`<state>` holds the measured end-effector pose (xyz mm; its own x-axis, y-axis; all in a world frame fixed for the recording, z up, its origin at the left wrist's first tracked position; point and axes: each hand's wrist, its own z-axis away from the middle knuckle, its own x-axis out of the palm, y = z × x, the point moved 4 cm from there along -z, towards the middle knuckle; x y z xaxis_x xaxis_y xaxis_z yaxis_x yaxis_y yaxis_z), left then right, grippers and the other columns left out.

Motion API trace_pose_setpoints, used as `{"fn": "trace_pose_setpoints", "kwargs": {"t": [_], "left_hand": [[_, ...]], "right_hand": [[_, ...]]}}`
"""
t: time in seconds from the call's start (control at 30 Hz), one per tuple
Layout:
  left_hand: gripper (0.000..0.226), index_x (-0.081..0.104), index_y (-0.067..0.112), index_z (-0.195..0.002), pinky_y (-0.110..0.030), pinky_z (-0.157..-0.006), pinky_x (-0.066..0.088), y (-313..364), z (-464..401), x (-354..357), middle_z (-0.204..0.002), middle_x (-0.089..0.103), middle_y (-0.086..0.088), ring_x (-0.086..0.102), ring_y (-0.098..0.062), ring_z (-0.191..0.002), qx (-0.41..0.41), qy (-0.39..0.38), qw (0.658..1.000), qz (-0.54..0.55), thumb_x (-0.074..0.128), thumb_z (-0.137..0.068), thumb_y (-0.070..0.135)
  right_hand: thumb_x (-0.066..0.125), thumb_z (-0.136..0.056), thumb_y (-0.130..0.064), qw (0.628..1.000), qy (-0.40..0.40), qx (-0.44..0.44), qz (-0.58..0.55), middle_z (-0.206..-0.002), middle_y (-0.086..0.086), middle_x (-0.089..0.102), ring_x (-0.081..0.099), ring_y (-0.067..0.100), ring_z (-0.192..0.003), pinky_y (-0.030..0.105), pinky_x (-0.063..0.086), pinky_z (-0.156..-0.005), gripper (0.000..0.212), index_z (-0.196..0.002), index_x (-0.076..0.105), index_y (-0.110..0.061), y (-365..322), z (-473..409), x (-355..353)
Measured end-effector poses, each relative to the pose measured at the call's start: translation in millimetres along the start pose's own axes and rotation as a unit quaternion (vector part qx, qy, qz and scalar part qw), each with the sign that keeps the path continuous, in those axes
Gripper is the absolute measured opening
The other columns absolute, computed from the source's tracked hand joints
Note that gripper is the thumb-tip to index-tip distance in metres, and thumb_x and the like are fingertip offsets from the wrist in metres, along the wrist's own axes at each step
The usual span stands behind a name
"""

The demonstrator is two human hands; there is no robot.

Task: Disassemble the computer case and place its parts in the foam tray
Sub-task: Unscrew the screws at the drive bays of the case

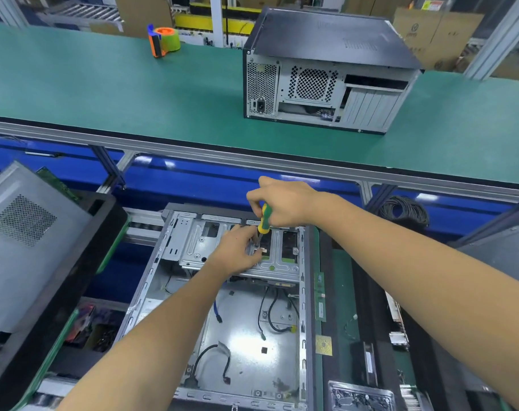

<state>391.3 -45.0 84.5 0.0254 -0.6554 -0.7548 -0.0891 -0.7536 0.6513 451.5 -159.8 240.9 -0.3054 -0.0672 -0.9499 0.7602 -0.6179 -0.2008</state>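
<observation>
An open computer case (151,280) lies on its side in front of me, its bare metal floor strewn with loose cables. A silver drive cage (190,247) spans its far end. My right hand (285,203) is shut on a green and yellow screwdriver (264,218), held nearly upright with its tip down on the cage. My left hand (237,250) rests on the cage beside the tip, fingers pinching at a small part there. What it pinches is too small to tell.
A closed black computer case (326,69) stands on the green conveyor belt (104,84) beyond, with an orange tape dispenser (163,40) far left. A grey side panel (24,241) leans at left. Trays with boards and parts (368,336) sit to the right; a cable coil (405,210) lies behind.
</observation>
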Motion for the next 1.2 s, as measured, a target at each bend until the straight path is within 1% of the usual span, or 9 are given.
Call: {"fn": "trace_pose_setpoints", "kwargs": {"t": [0.13, 0.27, 0.4, 0.5, 0.67, 0.77, 0.97, 1.1, 1.2], "left_hand": [[0.017, 0.059, 0.016, -0.088, -0.032, -0.072, 0.029, 0, 0, 0, -0.071, 0.044, 0.014, 0.041, -0.014, -0.08, 0.005, 0.001, 1.0, 0.001, 0.073, -0.083, 0.023], [0.017, 0.058, 0.015, -0.088, -0.032, -0.072, 0.031, 0, 0, 0, -0.071, 0.046, 0.013, 0.043, -0.015, -0.081, -0.006, -0.001, 1.0, 0.01, 0.072, -0.084, 0.024], [0.014, 0.06, 0.016, -0.089, -0.035, -0.075, 0.035, 1, 1, -1, -0.075, 0.047, 0.017, 0.046, -0.018, -0.084, -0.003, -0.001, 1.0, 0.012, 0.071, -0.082, 0.022], [0.013, 0.063, 0.017, -0.089, -0.033, -0.072, 0.035, 0, 0, -1, -0.073, 0.047, 0.019, 0.046, -0.015, -0.08, 0.001, 0.006, 1.0, 0.022, 0.072, -0.08, 0.02], [0.012, 0.06, 0.021, -0.088, -0.031, -0.071, 0.033, -2, 0, 0, -0.076, 0.047, 0.016, 0.045, -0.009, -0.076, -0.011, -0.006, 1.0, 0.022, 0.068, -0.079, 0.023], [0.012, 0.06, 0.022, -0.086, -0.031, -0.07, 0.032, -2, 0, 0, -0.071, 0.047, 0.016, 0.045, -0.01, -0.077, -0.01, -0.007, 1.0, 0.014, 0.069, -0.078, 0.024], [0.011, 0.062, 0.02, -0.087, -0.031, -0.071, 0.033, -5, -1, 2, -0.074, 0.047, 0.017, 0.046, -0.004, -0.076, -0.013, -0.009, 1.0, 0.011, 0.07, -0.08, 0.023], [0.012, 0.057, 0.025, -0.083, -0.029, -0.069, 0.031, -7, -1, 3, -0.074, 0.048, 0.016, 0.046, -0.006, -0.077, -0.015, -0.013, 1.0, 0.019, 0.068, -0.079, 0.026], [0.012, 0.057, 0.026, -0.084, -0.027, -0.069, 0.032, -7, -1, 3, -0.075, 0.048, 0.018, 0.046, -0.003, -0.08, -0.01, -0.012, 1.0, 0.015, 0.066, -0.078, 0.029]], "right_hand": [[0.063, -0.083, -0.012, 1.0, -0.011, 0.002, -0.02, -0.098, -0.003, 0.038, 0.049, 0.022, -0.067, 0.032, 0.028, -0.052, 0.029, -0.103, 0.048, -0.027, -6, -1, 4], [0.04, -0.102, -0.039, 0.978, 0.019, 0.027, 0.207, -0.079, 0.004, 0.047, 0.046, 0.027, -0.062, 0.035, 0.029, -0.054, 0.03, -0.126, 0.042, -0.023, -14, -4, -2], [0.05, -0.094, -0.026, 0.991, -0.001, -0.023, 0.133, -0.081, 0.001, 0.049, 0.046, 0.025, -0.064, 0.033, 0.025, -0.053, 0.01, -0.101, 0.043, -0.028, -22, -4, -2], [0.061, -0.082, -0.015, 1.0, -0.011, -0.022, 0.016, -0.096, -0.001, 0.041, 0.043, 0.022, -0.061, 0.031, 0.027, -0.053, 0.026, -0.099, 0.047, -0.028, -23, -2, -3], [0.043, -0.097, -0.043, 0.993, 0.0, 0.021, 0.12, -0.082, -0.002, 0.055, 0.05, 0.021, -0.068, 0.035, 0.027, -0.056, 0.02, -0.105, 0.044, -0.025, -19, -7, -7], [0.046, -0.095, -0.031, 0.995, -0.018, 0.0, 0.102, -0.081, -0.003, 0.051, 0.047, 0.02, -0.067, 0.034, 0.025, -0.055, 0.005, -0.098, 0.044, -0.027, -23, -8, -3], [0.059, -0.09, -0.031, 0.998, -0.041, -0.009, 0.053, -0.101, 0.002, 0.043, 0.049, 0.022, -0.066, 0.032, 0.027, -0.054, 0.027, -0.112, 0.044, -0.027, -28, -4, -2], [0.034, -0.103, -0.042, 0.981, -0.006, 0.022, 0.191, -0.079, 0.003, 0.054, 0.051, 0.026, -0.068, 0.034, 0.033, -0.057, 0.018, -0.104, 0.033, -0.024, -26, -6, -3], [0.043, -0.097, -0.027, 0.987, 0.007, 0.006, 0.163, -0.073, -0.001, 0.052, 0.047, 0.022, -0.064, 0.033, 0.029, -0.055, 0.006, -0.1, 0.038, -0.025, -25, -8, -2]]}}
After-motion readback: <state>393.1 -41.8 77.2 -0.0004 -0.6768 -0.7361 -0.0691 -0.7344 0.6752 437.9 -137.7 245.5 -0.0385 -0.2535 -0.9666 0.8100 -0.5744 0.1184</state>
